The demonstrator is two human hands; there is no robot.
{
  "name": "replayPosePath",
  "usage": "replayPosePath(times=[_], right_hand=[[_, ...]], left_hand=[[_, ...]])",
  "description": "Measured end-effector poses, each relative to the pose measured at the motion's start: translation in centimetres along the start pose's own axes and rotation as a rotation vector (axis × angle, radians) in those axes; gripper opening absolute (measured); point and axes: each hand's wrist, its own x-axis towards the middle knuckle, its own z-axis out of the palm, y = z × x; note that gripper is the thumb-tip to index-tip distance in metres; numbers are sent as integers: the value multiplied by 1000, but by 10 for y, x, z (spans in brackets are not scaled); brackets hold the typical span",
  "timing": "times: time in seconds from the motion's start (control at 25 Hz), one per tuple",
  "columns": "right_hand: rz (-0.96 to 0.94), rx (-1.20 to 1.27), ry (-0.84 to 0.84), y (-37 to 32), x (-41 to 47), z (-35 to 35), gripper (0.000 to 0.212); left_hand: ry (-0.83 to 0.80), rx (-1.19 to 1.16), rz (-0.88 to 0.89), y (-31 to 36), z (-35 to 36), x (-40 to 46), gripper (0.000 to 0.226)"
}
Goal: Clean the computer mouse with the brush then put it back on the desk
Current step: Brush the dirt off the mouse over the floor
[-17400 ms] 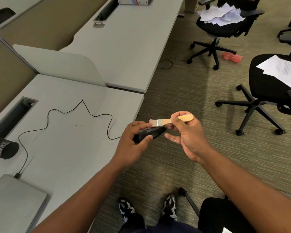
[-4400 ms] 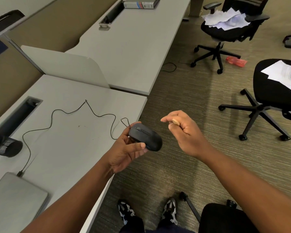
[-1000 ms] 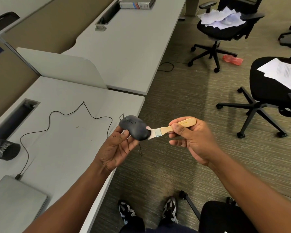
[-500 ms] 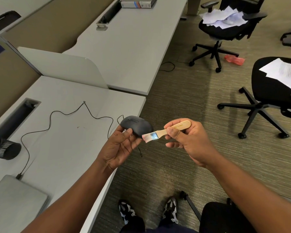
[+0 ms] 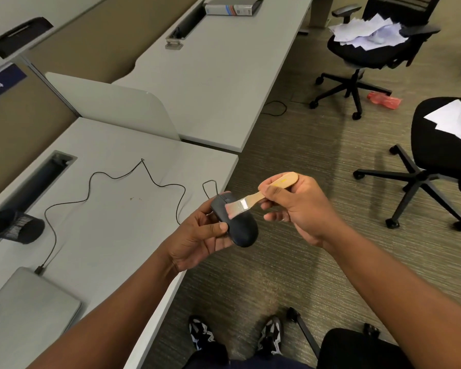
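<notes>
Your left hand (image 5: 197, 239) is turned palm up just off the front edge of the desk (image 5: 112, 222), fingers curled under and thumb pressed along the near side of the black mouse (image 5: 237, 225), which it grips firmly. The mouse sits in that hand top side up, its nose pointing back toward the desk, held in the air and clear of the desktop. Its thin cable (image 5: 117, 182) trails from the nose in loose loops across the desk to the closed laptop (image 5: 24, 315) at the desk's near left corner. Your right hand (image 5: 298, 209) comes in from the side away from the desk, thumb and fingers pinched on the wooden handle of the brush (image 5: 253, 199). The brush slants downward, its pale bristles resting on the mouse's top.
</notes>
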Motion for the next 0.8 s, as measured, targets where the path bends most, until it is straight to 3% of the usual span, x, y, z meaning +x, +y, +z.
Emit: replayPosePath(times=[0.2, 0.36, 0.48, 0.6, 0.8], right_hand=[[-65, -101, 118, -1, 16, -2, 6], [-27, -129, -20, 1, 22, 23, 5], [-110, -238, 95, 7, 35, 40, 9], [-204, -192, 156, 11, 47, 47, 24], [-156, -623, -119, 27, 59, 71, 20]], left_hand=[[30, 99, -6, -4, -3, -10, 66], [30, 164, -6, -7, -17, -17, 69], [60, 181, -13, -4, -30, -22, 72], [96, 171, 11, 2, -48, -26, 70], [185, 121, 52, 18, -78, -27, 67]])
